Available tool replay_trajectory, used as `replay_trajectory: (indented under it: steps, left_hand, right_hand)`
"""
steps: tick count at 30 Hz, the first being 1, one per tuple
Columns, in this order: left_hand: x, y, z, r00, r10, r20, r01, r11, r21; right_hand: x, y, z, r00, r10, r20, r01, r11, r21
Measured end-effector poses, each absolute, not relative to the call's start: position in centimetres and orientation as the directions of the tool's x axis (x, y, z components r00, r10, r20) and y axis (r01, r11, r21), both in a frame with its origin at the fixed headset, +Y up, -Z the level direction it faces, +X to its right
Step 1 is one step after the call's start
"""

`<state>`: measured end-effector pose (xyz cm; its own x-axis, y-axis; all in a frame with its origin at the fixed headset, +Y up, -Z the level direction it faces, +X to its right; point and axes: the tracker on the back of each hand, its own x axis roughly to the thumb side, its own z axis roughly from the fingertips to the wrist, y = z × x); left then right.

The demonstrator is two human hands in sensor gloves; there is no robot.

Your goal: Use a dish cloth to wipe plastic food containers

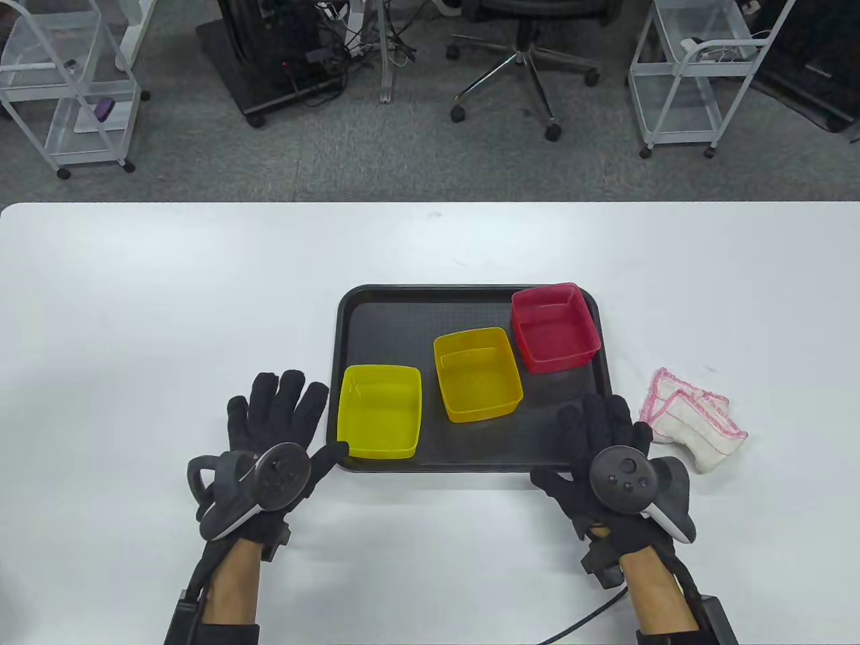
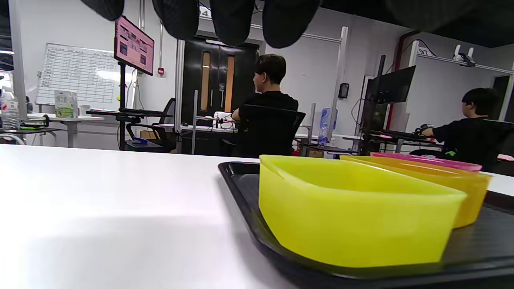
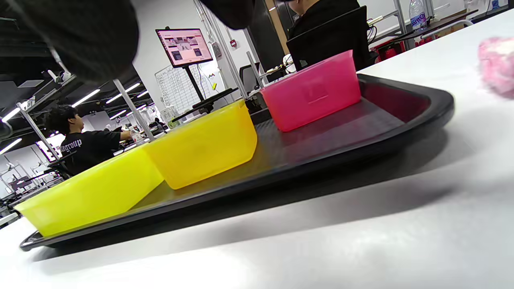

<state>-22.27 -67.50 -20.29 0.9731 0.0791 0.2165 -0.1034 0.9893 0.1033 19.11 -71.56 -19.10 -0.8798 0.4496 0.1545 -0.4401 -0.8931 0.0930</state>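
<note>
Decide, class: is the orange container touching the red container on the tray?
Apart. The table view shows a dark strip of tray between the orange container and the red container; the right wrist view shows the same gap.

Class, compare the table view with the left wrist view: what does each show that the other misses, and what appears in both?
Only the table view shows the dish cloth lying on the table right of the tray, the right hand, and the containers' open insides.

Only the left wrist view shows the room beyond: two seated people, a monitor and a whiteboard.

Both show the black tray holding the lime container, the yellow container and the red container, plus the left hand.
</note>
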Motion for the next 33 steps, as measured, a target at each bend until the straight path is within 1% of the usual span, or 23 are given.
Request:
replay_trajectory:
  steps: [8,33]
  left_hand:
    - [-22.05,-67.57,-20.35,0.969,0.085,0.232,-0.107,0.991,0.081]
    - [-21.56,-67.65,-20.18,0.966,0.064,0.249,-0.084,0.994,0.071]
  right_hand:
    - [19.13,-71.57,-19.13,-0.879,0.448,0.163,-0.437,-0.894,0.102]
    - [18.95,-71.64,-19.07,-0.884,0.438,0.161,-0.423,-0.898,0.12]
